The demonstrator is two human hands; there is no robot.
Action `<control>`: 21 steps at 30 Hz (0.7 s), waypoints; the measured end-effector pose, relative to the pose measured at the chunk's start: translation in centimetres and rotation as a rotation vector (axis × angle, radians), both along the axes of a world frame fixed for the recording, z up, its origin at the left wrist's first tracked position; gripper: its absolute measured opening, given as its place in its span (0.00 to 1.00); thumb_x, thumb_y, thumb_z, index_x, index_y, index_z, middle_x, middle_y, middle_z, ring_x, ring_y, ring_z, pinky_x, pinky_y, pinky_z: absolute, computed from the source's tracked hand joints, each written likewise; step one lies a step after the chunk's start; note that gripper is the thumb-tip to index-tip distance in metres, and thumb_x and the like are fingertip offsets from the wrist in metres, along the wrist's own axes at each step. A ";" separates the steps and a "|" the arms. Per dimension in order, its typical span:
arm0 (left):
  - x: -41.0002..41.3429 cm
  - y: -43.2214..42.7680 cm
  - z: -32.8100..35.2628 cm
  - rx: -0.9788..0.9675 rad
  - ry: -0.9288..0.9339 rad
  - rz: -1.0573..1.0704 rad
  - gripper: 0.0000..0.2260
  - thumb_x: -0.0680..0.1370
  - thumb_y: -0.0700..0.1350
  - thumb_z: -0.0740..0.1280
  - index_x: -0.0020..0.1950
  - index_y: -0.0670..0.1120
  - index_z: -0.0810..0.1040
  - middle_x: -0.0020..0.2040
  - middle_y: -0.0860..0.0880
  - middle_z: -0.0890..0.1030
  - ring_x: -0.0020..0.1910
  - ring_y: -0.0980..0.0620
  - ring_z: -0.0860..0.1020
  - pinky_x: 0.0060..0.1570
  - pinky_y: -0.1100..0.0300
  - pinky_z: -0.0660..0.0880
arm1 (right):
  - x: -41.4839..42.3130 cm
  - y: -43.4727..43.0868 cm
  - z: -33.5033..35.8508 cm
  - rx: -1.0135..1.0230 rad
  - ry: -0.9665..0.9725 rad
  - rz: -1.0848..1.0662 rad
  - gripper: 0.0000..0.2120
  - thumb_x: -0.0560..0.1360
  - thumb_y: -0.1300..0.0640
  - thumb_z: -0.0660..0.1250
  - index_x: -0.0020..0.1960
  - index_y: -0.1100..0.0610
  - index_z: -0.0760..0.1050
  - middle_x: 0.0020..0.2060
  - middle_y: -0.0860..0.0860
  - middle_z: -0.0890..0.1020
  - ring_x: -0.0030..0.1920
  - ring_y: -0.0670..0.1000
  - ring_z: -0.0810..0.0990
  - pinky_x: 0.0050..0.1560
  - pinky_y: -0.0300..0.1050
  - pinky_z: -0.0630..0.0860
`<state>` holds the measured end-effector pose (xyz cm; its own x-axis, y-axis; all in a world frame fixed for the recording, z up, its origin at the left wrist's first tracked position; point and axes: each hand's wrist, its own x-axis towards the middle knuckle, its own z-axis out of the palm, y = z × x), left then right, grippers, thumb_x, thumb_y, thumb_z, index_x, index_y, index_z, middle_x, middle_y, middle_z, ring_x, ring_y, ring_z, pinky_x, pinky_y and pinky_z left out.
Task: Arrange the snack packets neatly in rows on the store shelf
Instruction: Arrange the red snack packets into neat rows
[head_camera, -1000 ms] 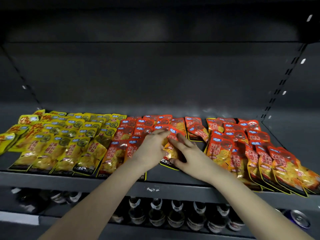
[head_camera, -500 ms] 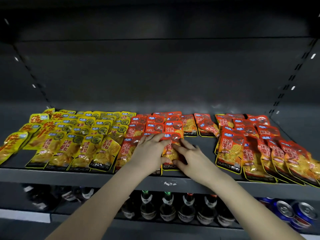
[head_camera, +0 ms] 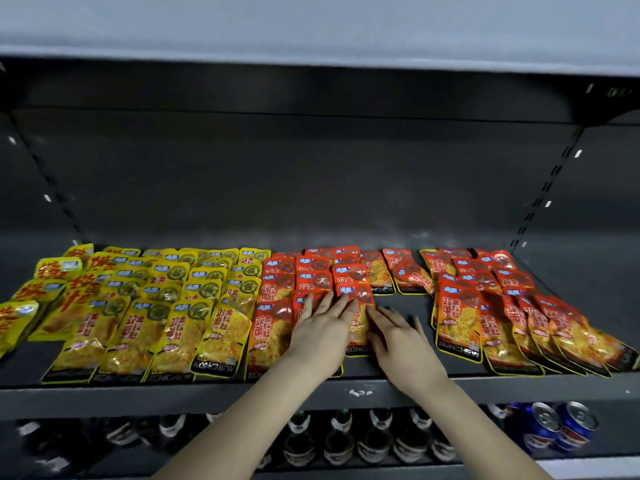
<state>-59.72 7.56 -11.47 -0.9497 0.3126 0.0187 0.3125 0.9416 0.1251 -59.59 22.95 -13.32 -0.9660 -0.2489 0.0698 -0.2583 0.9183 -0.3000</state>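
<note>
Shelf [head_camera: 104,393]: yellow packets [head_camera: 180,306] in rows at left; red packets [head_camera: 304,282] in rows at centre; loose red packets [head_camera: 502,306] overlapping at right.
Left hand [head_camera: 322,330]: grip flat, fingers straight, pressing the centre rows.
Right hand [head_camera: 403,341]: grip flat, fingers straight, touching the front packet [head_camera: 358,336] at its right edge.
Below: bottles [head_camera: 339,438], cans [head_camera: 554,427].

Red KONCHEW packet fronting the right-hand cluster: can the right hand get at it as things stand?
Probably yes. The right hand lies flat, holding nothing, and only bare shelf separates it from that red packet; nothing lies across the gap.
</note>
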 end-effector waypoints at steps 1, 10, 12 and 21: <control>0.1 0.0 -0.3 -0.010 0.005 -0.004 0.25 0.83 0.50 0.52 0.77 0.49 0.46 0.78 0.50 0.48 0.77 0.48 0.44 0.73 0.48 0.36 | 0.0 0.0 -0.1 -0.004 0.005 -0.010 0.24 0.81 0.52 0.52 0.75 0.49 0.54 0.74 0.47 0.62 0.75 0.48 0.54 0.75 0.53 0.47; 0.1 0.0 -1.7 -0.041 0.068 -0.020 0.23 0.83 0.48 0.46 0.78 0.48 0.43 0.78 0.50 0.46 0.77 0.48 0.43 0.73 0.49 0.37 | 0.3 0.0 0.1 -0.065 -0.021 -0.042 0.24 0.80 0.54 0.54 0.75 0.49 0.56 0.73 0.48 0.63 0.75 0.49 0.54 0.74 0.52 0.48; 0.2 0.0 -1.9 -0.037 0.087 -0.021 0.23 0.83 0.48 0.46 0.77 0.48 0.43 0.78 0.50 0.46 0.77 0.48 0.43 0.73 0.49 0.37 | 0.4 0.0 0.2 -0.075 -0.027 -0.045 0.24 0.80 0.54 0.54 0.75 0.50 0.56 0.73 0.48 0.63 0.75 0.49 0.55 0.74 0.52 0.49; 0.7 -0.4 -1.9 0.096 0.158 -0.036 0.21 0.83 0.48 0.49 0.76 0.50 0.55 0.77 0.50 0.55 0.77 0.49 0.48 0.73 0.49 0.39 | 0.2 0.0 0.3 -0.087 -0.043 -0.047 0.24 0.79 0.54 0.55 0.74 0.51 0.57 0.73 0.51 0.64 0.74 0.51 0.57 0.74 0.54 0.50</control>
